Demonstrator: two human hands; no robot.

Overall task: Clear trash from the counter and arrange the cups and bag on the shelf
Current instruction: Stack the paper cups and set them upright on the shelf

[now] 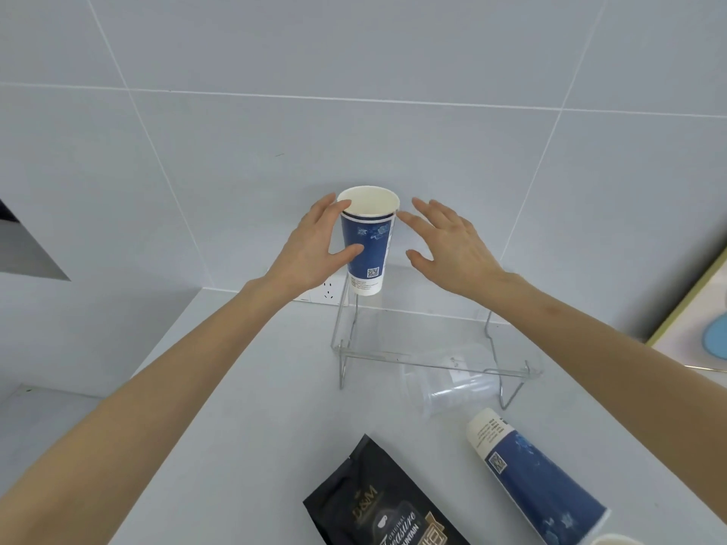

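A person's left hand (314, 245) grips a blue-and-white paper cup (368, 239) at centre frame, fingers behind the rim and thumb across the printed side, the cup upright with its base at the back left of a clear acrylic shelf (432, 340) on wire legs. The right hand (452, 245) hovers just beside the cup, fingers spread and holding nothing, one fingertip close to the rim.

Under the shelf's front edge, a clear plastic cup (452, 387) lies on its side on the white counter (236, 407). Lower right, a second blue paper cup (531, 474) also lies on its side, its white base pointing towards the shelf. A black coffee bag (377, 501) lies flat at bottom centre, cut off by the lower edge. The rim of another pale cup (613, 540) barely shows at the bottom right.

A white wall socket (328, 295) sits low on the tiled wall (354, 92), partly hidden behind the left wrist and the shelf's left side. A framed panel (700, 320) leans at the right edge.

Most of the shelf top to the right of the held cup is bare. The counter's left edge runs diagonally from centre left down to the lower left, with open surface under the left forearm.
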